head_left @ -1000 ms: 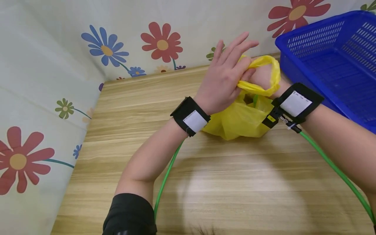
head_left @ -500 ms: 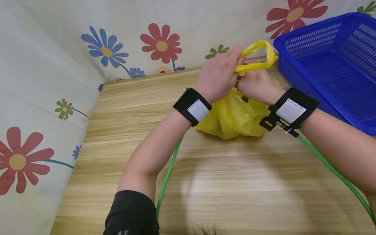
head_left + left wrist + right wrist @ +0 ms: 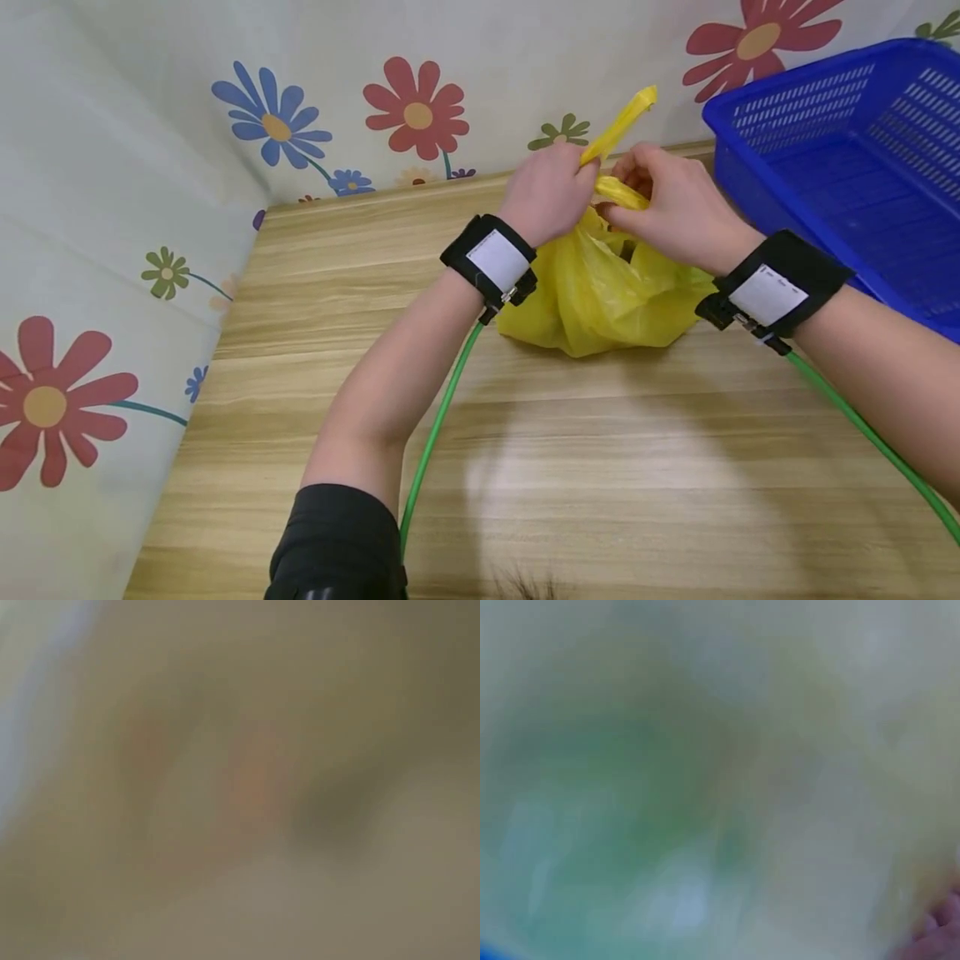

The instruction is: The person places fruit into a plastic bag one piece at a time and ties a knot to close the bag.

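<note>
A yellow plastic bag (image 3: 592, 300) sits bulging on the table, gathered at its top. My left hand (image 3: 551, 192) grips the gathered neck with curled fingers, and a twisted yellow handle (image 3: 618, 125) sticks up out of that fist. On the other side, my right hand (image 3: 678, 204) curls its thumb and fingers around a short yellow strip (image 3: 622, 193) of the bag. A dark gap shows in the bag's top below the hands; the contents are mostly hidden. Both wrist views are heavily blurred, with some fingers (image 3: 937, 934) at the right wrist view's lower corner.
A blue plastic basket (image 3: 795, 217) with slotted sides stands at the right, close to the right forearm. Behind the wood-grain table (image 3: 360, 275) hangs a flower-print sheet (image 3: 495, 75). Green cables (image 3: 438, 433) run from both wristbands.
The left hand has gone from spread fingers to a grip on the bag's neck. The yellow loop has become an upright strip, and the right hand has drawn slightly rightward.
</note>
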Available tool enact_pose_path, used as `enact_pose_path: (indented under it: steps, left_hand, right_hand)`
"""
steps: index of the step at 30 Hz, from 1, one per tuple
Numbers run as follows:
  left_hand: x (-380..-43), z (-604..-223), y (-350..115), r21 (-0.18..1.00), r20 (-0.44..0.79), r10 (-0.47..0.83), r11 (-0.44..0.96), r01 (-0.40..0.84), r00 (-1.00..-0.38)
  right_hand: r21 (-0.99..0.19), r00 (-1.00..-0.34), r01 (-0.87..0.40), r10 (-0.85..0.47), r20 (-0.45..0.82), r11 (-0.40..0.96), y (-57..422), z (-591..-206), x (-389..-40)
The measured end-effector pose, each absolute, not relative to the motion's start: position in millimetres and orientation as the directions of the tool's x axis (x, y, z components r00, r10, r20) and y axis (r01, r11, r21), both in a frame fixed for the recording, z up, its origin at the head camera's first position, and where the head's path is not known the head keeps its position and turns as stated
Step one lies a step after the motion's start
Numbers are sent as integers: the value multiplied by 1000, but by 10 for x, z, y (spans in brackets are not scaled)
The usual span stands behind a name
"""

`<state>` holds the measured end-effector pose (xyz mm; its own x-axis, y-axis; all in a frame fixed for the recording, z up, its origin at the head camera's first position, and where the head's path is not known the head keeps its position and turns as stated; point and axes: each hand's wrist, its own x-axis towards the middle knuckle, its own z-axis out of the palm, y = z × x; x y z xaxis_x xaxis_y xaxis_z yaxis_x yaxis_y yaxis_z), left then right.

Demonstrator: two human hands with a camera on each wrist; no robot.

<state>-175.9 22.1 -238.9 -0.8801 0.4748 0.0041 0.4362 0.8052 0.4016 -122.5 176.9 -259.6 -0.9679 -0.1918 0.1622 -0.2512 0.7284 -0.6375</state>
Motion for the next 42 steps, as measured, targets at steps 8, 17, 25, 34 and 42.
enact_pose_path:
  steps: [8,17,25,34,42]
  left_hand:
    - [-1757,-2377,214,468,-75,441,807,359,-894]
    - [-1696,-2386,220,490,-159,508,785,379,-846]
    - [-1656,-2377,170,542,-103,574,717,438,-812]
    - [-1592,-2385,116,258,163,631,715,650,-758]
    - [-1659,-2389,106,268,96,715,652,709,-693]
  right_hand:
    - [-116,-687,-631,-483,543,767,1982,-2488,-1158]
    - [-181,-790,-599,-538,292,780,1884,-2565,-1233]
    - [-493,-895,-419,-439,82,762,1918,-2527,-1299]
    - [-765,-907,-250,-420,-29,593,2029,-2523,-1355]
    - [-814,-903,-224,-429,-33,536,2081,-2515,-1375]
